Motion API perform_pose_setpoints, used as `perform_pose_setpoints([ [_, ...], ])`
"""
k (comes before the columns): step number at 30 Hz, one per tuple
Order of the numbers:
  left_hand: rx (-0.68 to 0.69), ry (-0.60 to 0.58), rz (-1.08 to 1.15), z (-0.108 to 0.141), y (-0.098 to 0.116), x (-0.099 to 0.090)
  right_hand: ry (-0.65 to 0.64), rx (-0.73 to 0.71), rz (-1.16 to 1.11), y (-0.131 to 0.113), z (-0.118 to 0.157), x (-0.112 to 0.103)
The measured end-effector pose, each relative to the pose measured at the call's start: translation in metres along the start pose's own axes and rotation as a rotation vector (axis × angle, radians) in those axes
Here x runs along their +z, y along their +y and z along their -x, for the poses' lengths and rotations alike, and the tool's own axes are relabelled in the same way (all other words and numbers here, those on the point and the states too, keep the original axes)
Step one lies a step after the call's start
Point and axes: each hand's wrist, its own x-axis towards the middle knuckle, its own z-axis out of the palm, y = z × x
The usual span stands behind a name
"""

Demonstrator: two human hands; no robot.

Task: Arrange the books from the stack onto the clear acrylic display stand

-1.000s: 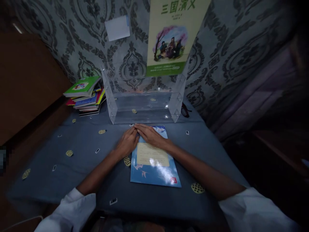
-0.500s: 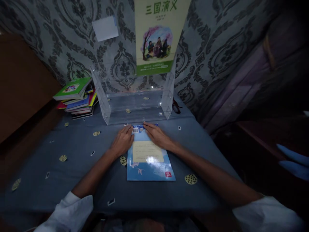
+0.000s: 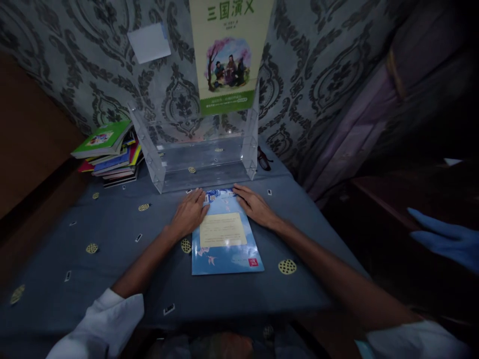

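Observation:
A thin blue book lies flat on the cloth-covered table, its top edge towards the clear stand. Printed on the side facing up are a cream text panel and a small red mark. My left hand rests at the book's upper left corner, fingers stretched forward along the edge. At the upper right corner lies my right hand, its fingers extended and partly over the edge. Neither hand is wrapped around anything. Just beyond the fingertips stands a clear acrylic rack, with a cream and green book upright on its upper part.
A stack of books sits to the left of the rack. Dark-framed glasses lie at its right. A white card is against the patterned wall. Blue glove-like fingers show at the far right, above a dark surface.
My right hand has slid right, from over the book's top to its right edge. My left hand stays at the left corner. The whole view has shifted slightly.

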Motion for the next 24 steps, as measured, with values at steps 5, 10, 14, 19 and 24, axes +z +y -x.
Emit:
perform_pose_setpoints([
  [5,0.056,-0.039,0.050,-0.018,0.013,0.008,0.002,0.019,-0.047,0.000,-0.001,-0.002],
  [10,0.166,-0.082,0.083,-0.037,0.030,0.012,0.061,0.015,-0.159,0.003,-0.003,-0.003],
  [14,0.232,-0.121,0.109,-0.047,0.039,0.012,0.084,0.051,-0.242,0.005,-0.007,-0.005],
  [19,0.325,-0.145,0.110,-0.049,0.045,0.012,0.091,0.092,-0.290,0.002,-0.010,-0.008],
  [24,0.405,-0.153,0.125,-0.041,0.051,0.010,0.082,0.065,-0.269,0.001,-0.010,-0.007],
])
